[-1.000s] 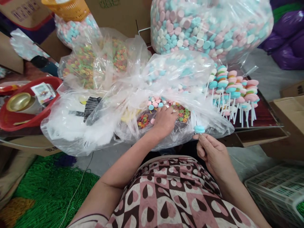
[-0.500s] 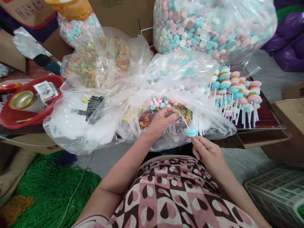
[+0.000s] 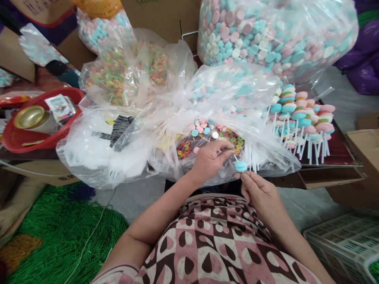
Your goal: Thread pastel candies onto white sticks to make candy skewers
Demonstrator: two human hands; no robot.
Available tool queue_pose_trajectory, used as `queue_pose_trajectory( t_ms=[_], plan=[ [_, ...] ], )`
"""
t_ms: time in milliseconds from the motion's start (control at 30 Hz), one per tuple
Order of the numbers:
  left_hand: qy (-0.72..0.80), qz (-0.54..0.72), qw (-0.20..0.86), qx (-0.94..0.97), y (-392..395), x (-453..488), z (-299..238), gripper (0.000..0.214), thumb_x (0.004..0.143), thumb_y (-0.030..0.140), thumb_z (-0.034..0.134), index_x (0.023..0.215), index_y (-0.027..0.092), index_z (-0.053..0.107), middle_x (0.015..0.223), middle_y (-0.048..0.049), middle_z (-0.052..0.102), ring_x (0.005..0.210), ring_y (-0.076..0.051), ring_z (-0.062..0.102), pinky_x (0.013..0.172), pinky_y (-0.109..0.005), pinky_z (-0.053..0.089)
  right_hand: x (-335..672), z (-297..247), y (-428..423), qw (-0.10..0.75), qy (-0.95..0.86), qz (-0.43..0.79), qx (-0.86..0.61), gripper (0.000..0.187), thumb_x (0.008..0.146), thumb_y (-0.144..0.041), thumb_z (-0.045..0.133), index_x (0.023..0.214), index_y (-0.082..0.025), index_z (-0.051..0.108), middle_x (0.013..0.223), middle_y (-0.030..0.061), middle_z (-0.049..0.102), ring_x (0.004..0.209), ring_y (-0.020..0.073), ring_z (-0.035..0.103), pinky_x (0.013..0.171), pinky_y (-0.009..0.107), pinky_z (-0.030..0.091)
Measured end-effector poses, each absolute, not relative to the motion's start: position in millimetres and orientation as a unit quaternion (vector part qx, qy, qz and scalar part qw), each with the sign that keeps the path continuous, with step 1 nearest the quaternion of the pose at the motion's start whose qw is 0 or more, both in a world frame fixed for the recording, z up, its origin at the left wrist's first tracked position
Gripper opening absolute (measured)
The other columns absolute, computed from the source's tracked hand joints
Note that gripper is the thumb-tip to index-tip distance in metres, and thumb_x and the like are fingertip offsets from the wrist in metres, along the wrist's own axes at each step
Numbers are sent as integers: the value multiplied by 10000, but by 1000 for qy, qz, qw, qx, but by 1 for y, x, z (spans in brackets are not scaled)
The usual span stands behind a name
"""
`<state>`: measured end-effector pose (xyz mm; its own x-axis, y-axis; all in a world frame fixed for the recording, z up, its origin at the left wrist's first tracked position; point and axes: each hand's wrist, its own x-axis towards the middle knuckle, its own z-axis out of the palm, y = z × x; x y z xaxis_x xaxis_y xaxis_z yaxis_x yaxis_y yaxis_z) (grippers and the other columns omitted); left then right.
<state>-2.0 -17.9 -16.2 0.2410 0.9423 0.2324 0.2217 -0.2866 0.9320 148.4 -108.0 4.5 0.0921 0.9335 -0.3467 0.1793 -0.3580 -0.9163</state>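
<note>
My right hand (image 3: 259, 188) pinches a white stick with a blue marshmallow (image 3: 241, 166) threaded on it; the stick's bare end (image 3: 235, 157) points up towards my left hand. My left hand (image 3: 211, 158) has thumb and forefinger closed on a small greenish gummy ring (image 3: 231, 145), partly hidden by the fingers, close to the stick's tip. Behind the hands lie loose gummy rings (image 3: 184, 149) and several pink, blue and white marshmallows (image 3: 200, 129) on clear plastic. A bundle of white sticks (image 3: 252, 154) rests just right of the rings.
Finished-looking marshmallow skewers (image 3: 299, 112) are piled at the right of the table. A large bag of marshmallows (image 3: 275, 39) stands behind, with a bag of gummy rings (image 3: 118, 75) to its left. A red basin (image 3: 66, 114) sits far left. A plastic crate (image 3: 340, 240) is at lower right.
My left hand has moved slightly right and down, bringing the gummy ring closer to the stick's tip. The right hand keeps its hold. The view has shifted a little.
</note>
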Motion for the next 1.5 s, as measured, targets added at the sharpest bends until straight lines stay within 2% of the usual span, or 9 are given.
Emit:
queue_pose_trajectory(
  t_ms=[267,333,500,700,900,1033,1100,1333,1500],
  plan=[
    [353,383,413,747,-26,-2,-2,235,946,312,494,931,177,685,911,-52,724,866,-140,666,833,-268,515,148,-10,-92,375,-428,533,-626,399,836,-545,616,647,-198,562,513,-31,499,439,92,372,432,238,278],
    [377,387,395,743,-16,-12,3,231,944,307,500,971,184,694,958,-52,726,903,-143,666,848,-264,510,148,-14,-89,395,-422,539,-612,373,818,-537,641,673,-198,589,550,-27,521,455,94,393,440,238,296],
    [524,378,231,728,23,-37,-4,222,931,255,501,1054,212,680,1086,-53,696,1035,-183,626,941,-319,467,145,-14,-88,416,-411,549,-597,333,808,-526,657,830,-194,673,565,-31,519,448,93,366,416,238,271],
    [573,235,157,769,52,-38,-27,175,877,210,542,995,194,670,1150,-102,643,1150,-260,554,1005,-406,419,143,-16,-93,441,-385,559,-587,294,826,-479,662,838,-186,672,570,-31,518,456,84,361,423,235,247],
    [572,225,147,775,53,-39,-27,191,863,164,517,1006,158,644,1141,-119,621,1126,-242,552,971,-377,432,146,-15,-97,442,-377,562,-589,269,840,-463,650,800,-197,645,581,-33,515,467,94,360,438,243,243],
    [592,274,256,713,44,-41,-15,175,874,290,535,972,188,637,988,-48,643,862,-173,609,780,-303,480,148,-19,-98,457,-361,564,-585,255,852,-444,652,799,-195,647,587,-35,521,466,84,354,436,240,226],
    [572,265,292,719,43,-36,-11,168,871,310,541,919,188,647,945,-35,647,795,-156,599,750,-292,472,149,-21,-98,462,-358,568,-579,252,860,-438,651,809,-191,655,587,-33,523,466,79,354,436,238,221],
    [544,180,142,807,44,-16,-23,131,828,205,561,925,145,627,983,-113,624,958,-251,572,827,-356,438,151,-25,-100,478,-354,567,-569,253,868,-436,650,813,-189,666,575,-34,518,461,67,352,428,226,215],
    [523,208,145,814,44,-18,-28,82,802,149,554,868,157,602,968,-105,628,957,-241,564,847,-351,424,150,-28,-100,474,-351,567,-575,263,852,-443,668,820,-182,676,564,-32,519,459,66,350,420,220,210]
  ],
)
